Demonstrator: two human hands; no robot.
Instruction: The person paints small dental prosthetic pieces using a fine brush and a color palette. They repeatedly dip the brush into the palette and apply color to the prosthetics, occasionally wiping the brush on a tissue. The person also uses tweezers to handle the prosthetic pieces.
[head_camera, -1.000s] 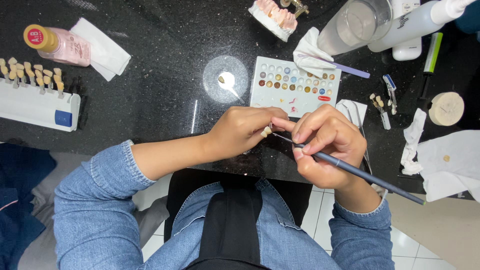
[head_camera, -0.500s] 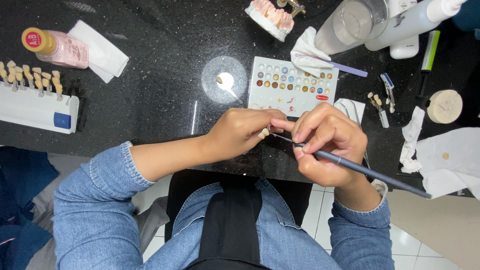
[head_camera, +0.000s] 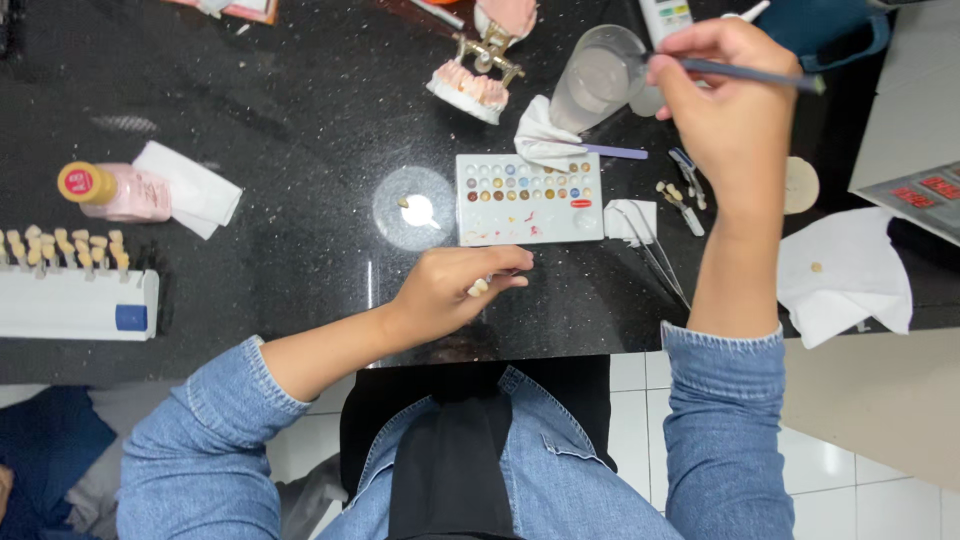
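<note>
Left hand (head_camera: 450, 290) pinches small tooth (head_camera: 478, 289) at fingertips; right hand (head_camera: 730, 95) grips brush (head_camera: 745, 72) over cup (head_camera: 598, 80).

the palette tray (head_camera: 530, 200) is lying between the round glass slab (head_camera: 415, 208) on its left and the tweezers (head_camera: 655, 255) on its right.

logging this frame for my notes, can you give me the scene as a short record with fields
surface: black speckled counter
left hand: left hand pinches a small tooth above the counter edge
right hand: right hand holds a thin brush, tip reaching into a clear cup
before left hand: white colour palette, round glass dish
far left: rack of sample teeth, pink bottle
top: jaw model on metal frame
right: white tissue
clothing: denim sleeves, dark apron
</note>
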